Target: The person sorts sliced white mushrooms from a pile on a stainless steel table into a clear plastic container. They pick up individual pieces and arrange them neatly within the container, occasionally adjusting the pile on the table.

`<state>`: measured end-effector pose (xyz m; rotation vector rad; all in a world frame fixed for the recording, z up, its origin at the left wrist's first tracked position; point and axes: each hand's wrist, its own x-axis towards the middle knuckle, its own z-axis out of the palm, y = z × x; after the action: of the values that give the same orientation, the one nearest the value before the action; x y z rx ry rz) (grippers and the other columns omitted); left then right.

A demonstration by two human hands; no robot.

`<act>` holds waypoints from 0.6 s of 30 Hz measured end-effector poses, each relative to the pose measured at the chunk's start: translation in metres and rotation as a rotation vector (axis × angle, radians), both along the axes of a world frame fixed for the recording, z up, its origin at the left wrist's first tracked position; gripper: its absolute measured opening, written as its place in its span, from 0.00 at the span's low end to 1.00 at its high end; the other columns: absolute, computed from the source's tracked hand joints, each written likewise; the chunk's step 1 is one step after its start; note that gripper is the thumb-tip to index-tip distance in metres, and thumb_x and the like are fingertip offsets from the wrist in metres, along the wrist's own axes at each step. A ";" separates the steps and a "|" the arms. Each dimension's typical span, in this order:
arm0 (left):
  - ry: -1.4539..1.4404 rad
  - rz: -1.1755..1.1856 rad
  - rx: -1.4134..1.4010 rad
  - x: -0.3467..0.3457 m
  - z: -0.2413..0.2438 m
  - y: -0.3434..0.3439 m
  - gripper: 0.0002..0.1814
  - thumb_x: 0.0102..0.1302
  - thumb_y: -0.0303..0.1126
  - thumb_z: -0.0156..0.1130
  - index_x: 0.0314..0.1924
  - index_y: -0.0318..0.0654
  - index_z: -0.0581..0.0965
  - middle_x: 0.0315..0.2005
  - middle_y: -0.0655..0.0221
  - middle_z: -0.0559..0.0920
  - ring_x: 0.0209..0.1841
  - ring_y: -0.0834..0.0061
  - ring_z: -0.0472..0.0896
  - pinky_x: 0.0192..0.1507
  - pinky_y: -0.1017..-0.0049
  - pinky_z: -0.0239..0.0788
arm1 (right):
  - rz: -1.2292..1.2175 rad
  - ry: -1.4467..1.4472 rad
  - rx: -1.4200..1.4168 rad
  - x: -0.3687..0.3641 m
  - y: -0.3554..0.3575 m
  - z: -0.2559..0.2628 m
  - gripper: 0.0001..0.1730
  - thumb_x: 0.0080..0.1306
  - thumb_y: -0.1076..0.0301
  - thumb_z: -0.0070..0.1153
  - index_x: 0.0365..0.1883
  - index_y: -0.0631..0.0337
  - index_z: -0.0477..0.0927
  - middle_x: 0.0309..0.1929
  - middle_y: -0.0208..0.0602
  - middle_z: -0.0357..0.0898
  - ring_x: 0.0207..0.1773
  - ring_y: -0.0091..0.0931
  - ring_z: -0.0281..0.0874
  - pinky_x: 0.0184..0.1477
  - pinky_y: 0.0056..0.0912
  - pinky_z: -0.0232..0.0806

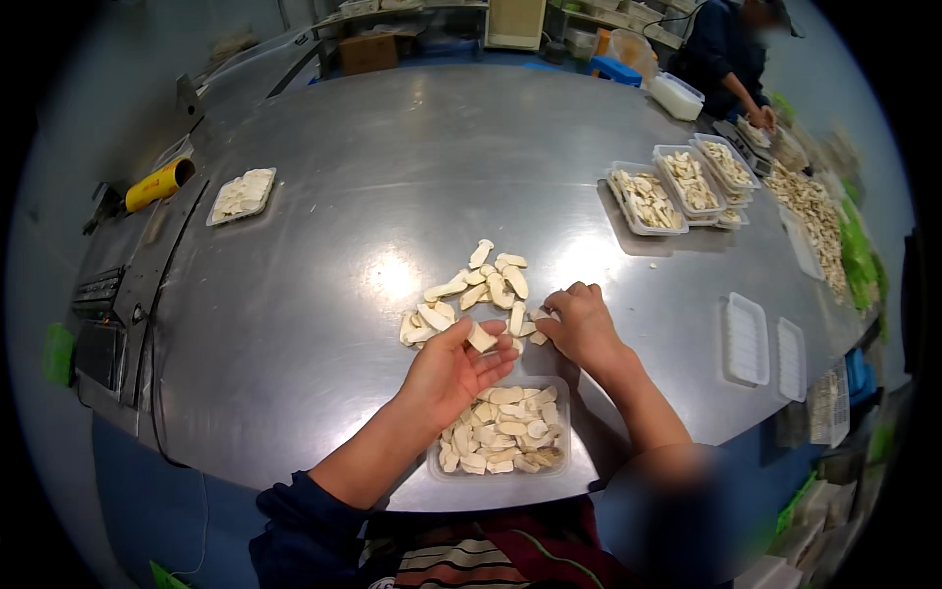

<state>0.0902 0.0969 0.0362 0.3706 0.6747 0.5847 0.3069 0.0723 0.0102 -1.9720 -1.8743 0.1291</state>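
Note:
Palm up, my left hand (pixel 452 372) holds a pale mushroom piece (pixel 482 337) between thumb and fingers, above the near part of a loose pile. My right hand (pixel 585 324) is at the pile's right edge, its fingertips closed on a small pale slice (pixel 543 315). The pile of sliced mushrooms (pixel 499 283) lies on the metal table, beyond and between the hands. Close to the table's near edge, a clear plastic tray (pixel 565 442) holds many mushroom slices (pixel 508 431); my left wrist partly covers its left side.
Stacked filled trays (pixel 647 202) stand at right, near two white trays (pixel 747 342) and a large mushroom heap (pixel 809 221). A filled tray (pixel 243 195) sits at left, by a yellow tube (pixel 158 184) and machine. A co-worker's hands (pixel 762 118) are at the far right.

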 end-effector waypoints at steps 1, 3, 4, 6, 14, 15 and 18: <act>0.021 0.009 0.029 -0.002 -0.002 0.000 0.22 0.75 0.41 0.41 0.55 0.27 0.69 0.48 0.54 0.74 0.55 0.57 0.75 0.58 0.63 0.70 | 0.002 -0.011 -0.032 0.001 0.003 0.001 0.13 0.55 0.65 0.64 0.37 0.62 0.84 0.29 0.45 0.80 0.42 0.37 0.75 0.47 0.37 0.68; 0.055 0.019 0.086 -0.002 -0.004 0.001 0.20 0.74 0.38 0.42 0.55 0.28 0.70 0.49 0.55 0.74 0.56 0.58 0.75 0.58 0.64 0.70 | -0.054 0.088 -0.163 0.003 0.009 0.008 0.12 0.56 0.66 0.64 0.35 0.64 0.84 0.31 0.45 0.80 0.40 0.33 0.77 0.45 0.34 0.68; 0.072 0.013 0.098 -0.002 -0.004 0.000 0.20 0.74 0.38 0.42 0.55 0.28 0.69 0.49 0.55 0.74 0.56 0.58 0.74 0.58 0.64 0.70 | -0.106 0.196 -0.258 0.004 0.013 0.019 0.12 0.56 0.66 0.63 0.34 0.65 0.83 0.31 0.44 0.81 0.39 0.31 0.77 0.43 0.32 0.68; 0.104 0.002 0.121 -0.001 -0.002 0.000 0.21 0.74 0.38 0.41 0.56 0.28 0.69 0.49 0.56 0.74 0.56 0.59 0.74 0.58 0.64 0.69 | -0.144 0.452 -0.385 0.001 0.010 0.040 0.12 0.58 0.66 0.62 0.34 0.66 0.83 0.33 0.44 0.81 0.37 0.27 0.77 0.41 0.29 0.68; -0.072 0.050 -0.093 0.000 0.007 0.001 0.29 0.73 0.48 0.41 0.58 0.26 0.66 0.47 0.53 0.74 0.51 0.59 0.75 0.57 0.60 0.68 | 0.003 0.100 -0.109 0.013 -0.002 0.026 0.16 0.57 0.72 0.58 0.45 0.61 0.82 0.37 0.41 0.79 0.46 0.34 0.73 0.50 0.34 0.67; -0.040 0.070 -0.094 -0.002 0.005 0.001 0.29 0.73 0.48 0.41 0.58 0.26 0.67 0.46 0.53 0.74 0.50 0.60 0.76 0.56 0.60 0.69 | -0.015 -0.056 -0.096 0.019 -0.005 0.018 0.17 0.56 0.73 0.58 0.45 0.59 0.83 0.38 0.42 0.79 0.48 0.37 0.72 0.53 0.36 0.66; -0.040 0.089 -0.110 -0.010 -0.007 0.010 0.25 0.73 0.46 0.43 0.51 0.27 0.71 0.39 0.59 0.76 0.42 0.67 0.77 0.45 0.69 0.75 | 0.125 0.003 -0.036 0.026 -0.003 0.002 0.17 0.50 0.75 0.60 0.40 0.56 0.84 0.40 0.42 0.77 0.52 0.42 0.68 0.56 0.41 0.64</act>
<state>0.0804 0.1073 0.0288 0.2268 0.6845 0.6351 0.3327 0.0689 0.0122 -1.8762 -2.0063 0.2035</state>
